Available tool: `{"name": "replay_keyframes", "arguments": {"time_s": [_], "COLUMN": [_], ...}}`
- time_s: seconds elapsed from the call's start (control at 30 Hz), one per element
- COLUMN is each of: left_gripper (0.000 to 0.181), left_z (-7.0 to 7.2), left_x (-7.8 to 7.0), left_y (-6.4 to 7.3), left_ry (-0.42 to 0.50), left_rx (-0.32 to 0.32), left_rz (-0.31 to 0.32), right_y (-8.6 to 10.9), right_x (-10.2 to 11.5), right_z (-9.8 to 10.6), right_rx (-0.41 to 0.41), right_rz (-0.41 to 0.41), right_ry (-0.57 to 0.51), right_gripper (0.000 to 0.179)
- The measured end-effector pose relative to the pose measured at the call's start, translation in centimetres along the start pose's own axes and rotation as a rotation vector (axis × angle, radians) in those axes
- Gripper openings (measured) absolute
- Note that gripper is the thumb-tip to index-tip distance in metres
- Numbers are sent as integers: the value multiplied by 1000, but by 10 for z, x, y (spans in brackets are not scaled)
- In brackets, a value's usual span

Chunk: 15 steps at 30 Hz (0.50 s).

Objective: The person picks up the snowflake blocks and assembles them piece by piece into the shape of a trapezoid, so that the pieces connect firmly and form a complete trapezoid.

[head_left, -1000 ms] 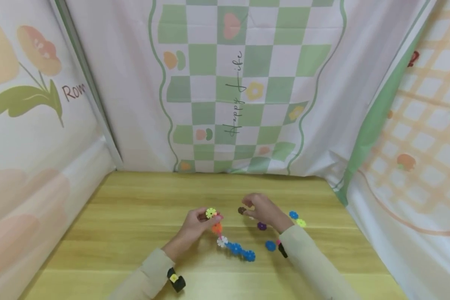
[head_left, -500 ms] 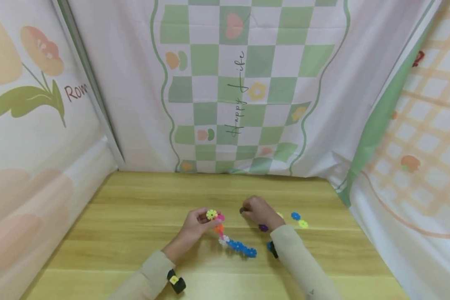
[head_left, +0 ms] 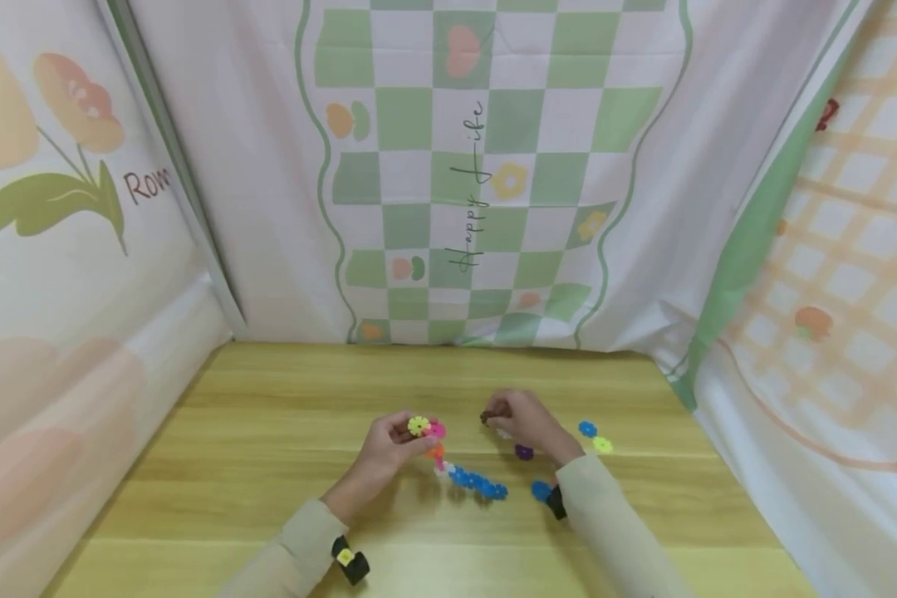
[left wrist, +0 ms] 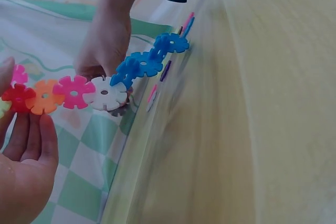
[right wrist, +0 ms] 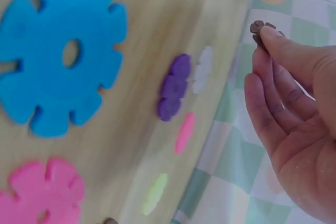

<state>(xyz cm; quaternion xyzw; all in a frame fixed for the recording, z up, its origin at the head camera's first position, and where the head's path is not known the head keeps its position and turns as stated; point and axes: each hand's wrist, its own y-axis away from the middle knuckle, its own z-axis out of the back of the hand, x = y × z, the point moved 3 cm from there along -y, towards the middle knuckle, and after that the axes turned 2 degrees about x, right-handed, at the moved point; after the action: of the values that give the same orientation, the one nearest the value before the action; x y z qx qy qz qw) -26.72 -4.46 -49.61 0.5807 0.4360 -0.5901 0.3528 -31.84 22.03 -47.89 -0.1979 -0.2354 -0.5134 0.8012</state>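
Observation:
My left hand [head_left: 387, 453] grips a chain of interlocking snowflake discs by its yellow, pink and red end. In the left wrist view the chain runs from a red disc [left wrist: 18, 97] through an orange disc [left wrist: 45, 97], a pink disc [left wrist: 73, 92] and a white disc [left wrist: 106, 93] to several blue discs [left wrist: 144, 65]. Its blue end points rightward, over the table. Beyond it, my right hand [head_left: 526, 419] pinches a small brown snowflake disc [right wrist: 257, 26] between thumb and forefinger, the other fingers loosely bent. The right wrist view shows the brown disc nearly edge-on.
Loose snowflake discs lie on the wooden table [head_left: 269, 399] around the right forearm: a purple disc [head_left: 523, 452], a large-looking blue disc [right wrist: 60, 51], a pink disc [right wrist: 50, 192], a white disc [right wrist: 202, 70]. A yellow disc [head_left: 602, 445] lies farther right. Printed curtains [head_left: 269, 249] enclose the table.
The chain's blue end has swung up and away from me, while the left hand stays nearly in place. The right hand has turned the brown disc in its fingers, shifting only slightly.

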Motion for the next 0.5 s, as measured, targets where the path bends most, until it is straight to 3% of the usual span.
{"name": "replay_keyframes", "arguments": {"time_s": [0.5], "left_gripper": [41], "left_z": [-4], "left_x": [-4], "left_y": [-2], "left_ry": [47], "left_rx": [25], "left_rz": [-52], "right_y": [35], "right_x": [54], "right_z": [22], "right_rx": [-81], "right_rz": [100], "right_ry": [-180], "right_gripper": [11]}}
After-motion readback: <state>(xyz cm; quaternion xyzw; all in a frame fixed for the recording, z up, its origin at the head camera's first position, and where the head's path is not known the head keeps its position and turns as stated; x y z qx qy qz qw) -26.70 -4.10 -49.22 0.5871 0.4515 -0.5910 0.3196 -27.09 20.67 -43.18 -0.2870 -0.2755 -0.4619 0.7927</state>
